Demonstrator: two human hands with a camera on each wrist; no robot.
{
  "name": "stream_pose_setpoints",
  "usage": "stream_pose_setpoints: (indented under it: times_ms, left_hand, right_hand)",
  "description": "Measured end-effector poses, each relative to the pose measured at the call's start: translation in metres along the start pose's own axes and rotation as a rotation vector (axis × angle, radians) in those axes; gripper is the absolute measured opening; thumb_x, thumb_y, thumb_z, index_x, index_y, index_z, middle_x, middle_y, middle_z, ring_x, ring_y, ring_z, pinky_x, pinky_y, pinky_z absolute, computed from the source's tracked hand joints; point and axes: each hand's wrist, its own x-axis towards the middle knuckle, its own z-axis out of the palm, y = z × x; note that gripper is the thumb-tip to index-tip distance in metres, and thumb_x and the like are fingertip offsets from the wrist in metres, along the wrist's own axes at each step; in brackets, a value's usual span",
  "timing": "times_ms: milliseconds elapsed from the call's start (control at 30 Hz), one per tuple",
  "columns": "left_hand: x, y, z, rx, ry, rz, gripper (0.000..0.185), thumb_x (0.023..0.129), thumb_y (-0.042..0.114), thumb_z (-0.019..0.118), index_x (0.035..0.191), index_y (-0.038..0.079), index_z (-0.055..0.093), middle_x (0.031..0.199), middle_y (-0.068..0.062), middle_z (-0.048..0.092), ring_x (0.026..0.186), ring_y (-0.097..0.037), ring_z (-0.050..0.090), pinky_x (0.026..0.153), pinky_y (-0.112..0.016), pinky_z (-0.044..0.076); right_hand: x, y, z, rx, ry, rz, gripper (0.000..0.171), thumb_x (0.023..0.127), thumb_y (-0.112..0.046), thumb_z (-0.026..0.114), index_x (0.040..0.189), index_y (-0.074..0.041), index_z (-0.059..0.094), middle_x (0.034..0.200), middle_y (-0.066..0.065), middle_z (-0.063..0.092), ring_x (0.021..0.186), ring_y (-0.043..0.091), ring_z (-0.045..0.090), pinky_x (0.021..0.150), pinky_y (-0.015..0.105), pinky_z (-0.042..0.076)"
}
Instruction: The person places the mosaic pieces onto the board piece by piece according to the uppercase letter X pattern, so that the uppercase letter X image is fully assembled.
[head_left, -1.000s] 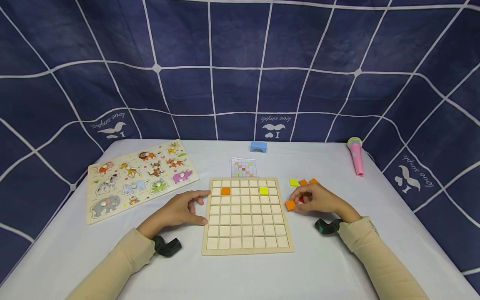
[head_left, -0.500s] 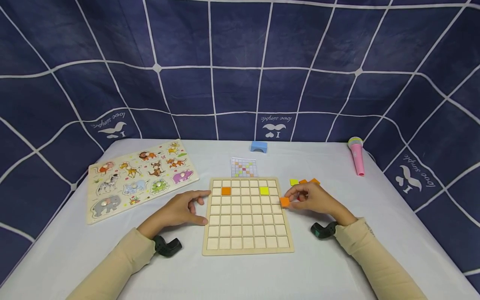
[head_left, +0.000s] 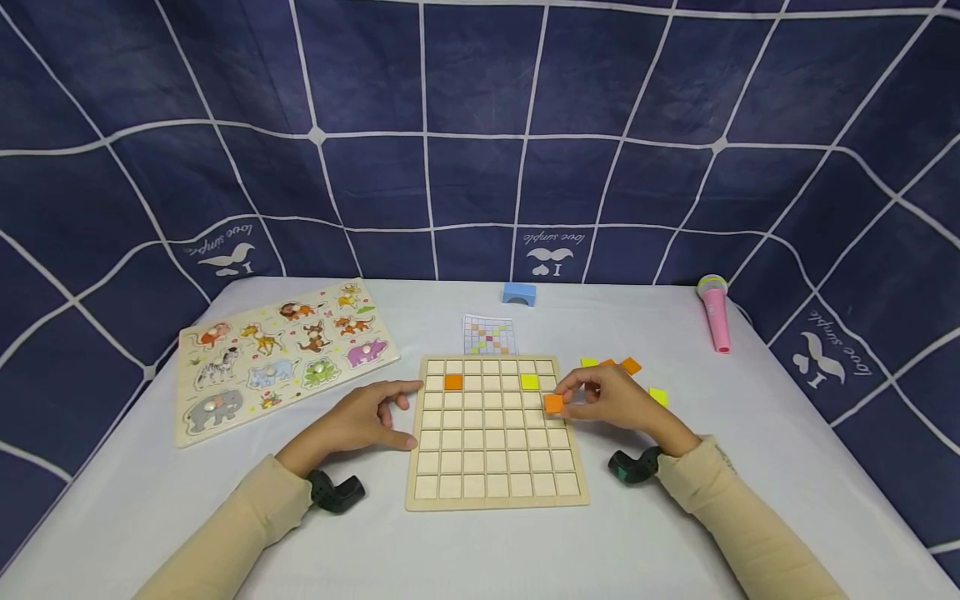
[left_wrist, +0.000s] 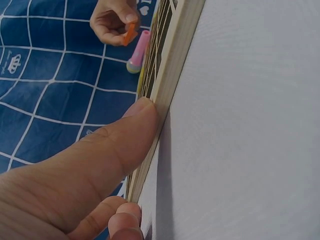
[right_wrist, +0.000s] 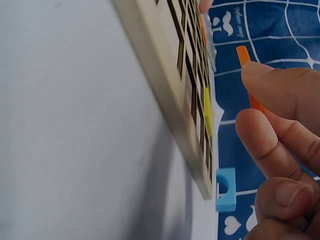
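- The left hand lies flat with relaxed fingers, thumb tip pressed to the near-left edge of the grid board, apparently steadying it
- The right hand pinches an orange tile between thumb and fingers, held just over the board's right columns
- Beyond that hand lie loose orange and yellow tiles; farther off, a pattern card

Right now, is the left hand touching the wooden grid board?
Touching. The left wrist view shows the left hand's thumb pressed against the wooden grid board's edge; the head view agrees.
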Motion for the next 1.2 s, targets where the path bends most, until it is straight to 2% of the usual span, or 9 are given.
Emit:
stream_pose_setpoints:
  times_ms: [200,333,667,1000,1200]
  left_hand:
    - [0.001,-0.001,0.000,-0.006,-0.001,-0.002,0.087,0.078,0.020,0.099,0.152,-0.001,0.059,0.110,-0.005,0.060,0.079,-0.020,0.054,0.067,-0.028,0.045]
    - [0.001,-0.001,0.001,-0.009,-0.004,-0.001,0.087,0.078,0.020,0.099,0.152,-0.001,0.059,0.110,-0.005,0.060,0.079,-0.020,0.054,0.067,-0.028,0.045]
    - [0.001,-0.001,0.000,-0.010,-0.003,0.004,0.087,0.078,0.020,0.099,0.152,-0.002,0.059,0.110,-0.005,0.060,0.079,-0.020,0.054,0.067,-0.028,0.044]
    - [0.000,-0.001,0.000,0.001,-0.001,-0.003,0.087,0.078,0.021,0.099,0.153,-0.001,0.059,0.110,-0.005,0.060,0.079,-0.019,0.054,0.068,-0.028,0.045]
    - [0.000,-0.001,0.000,-0.004,0.002,-0.001,0.087,0.077,0.020,0.099,0.152,-0.002,0.059,0.110,-0.005,0.060,0.079,-0.019,0.054,0.068,-0.028,0.045]
  right_hand:
    - [0.008,-0.004,0.006,-0.007,-0.004,-0.010,0.019,0.087,-0.009,0.091,0.103,-0.009,0.082,0.087,-0.006,0.071,0.060,0.005,0.043,0.060,0.023,0.036]
    - [0.014,-0.007,0.011,0.017,-0.018,-0.015,0.018,0.088,-0.008,0.090,0.104,-0.007,0.081,0.089,-0.006,0.071,0.061,0.006,0.044,0.060,0.024,0.037]
    - [0.029,-0.018,0.019,-0.010,-0.030,-0.020,0.017,0.088,-0.010,0.091,0.100,-0.008,0.080,0.087,-0.008,0.070,0.056,0.005,0.041,0.057,0.023,0.036]
    - [0.043,-0.026,0.026,-0.009,-0.028,0.036,0.019,0.088,-0.012,0.091,0.103,-0.006,0.081,0.088,-0.006,0.073,0.061,0.010,0.049,0.060,0.024,0.041]
    - [0.050,-0.033,0.032,-0.011,-0.030,0.034,0.018,0.087,-0.011,0.090,0.102,-0.005,0.081,0.086,-0.006,0.074,0.060,0.010,0.050,0.060,0.025,0.043]
